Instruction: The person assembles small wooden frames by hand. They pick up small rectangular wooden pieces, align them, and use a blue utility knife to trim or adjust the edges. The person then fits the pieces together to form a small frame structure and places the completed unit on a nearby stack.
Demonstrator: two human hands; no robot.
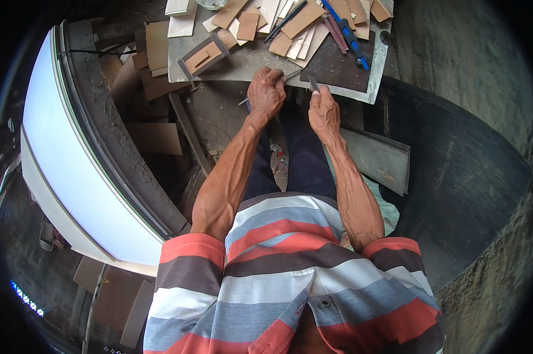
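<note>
fingers of left hand (267,93): clamped on thin rod (292,75). fingers of right hand (324,112): pinched on small flat strip (313,85). location: rod and strip at near edge of counter (257,62). hazard, as judged: rod and strip lie close; a loose pinch could drop either past the edge, or jab the opposite hand. edges: dark board (340,66) just ahead; scraps (302,20) beyond. room: bare patch between frame (220,45) and board.

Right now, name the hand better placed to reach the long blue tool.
Probably the right hand: it is nearer the blue tool, though it holds a small flat piece. The left hand, gripping a thin rod, is farther.
</note>
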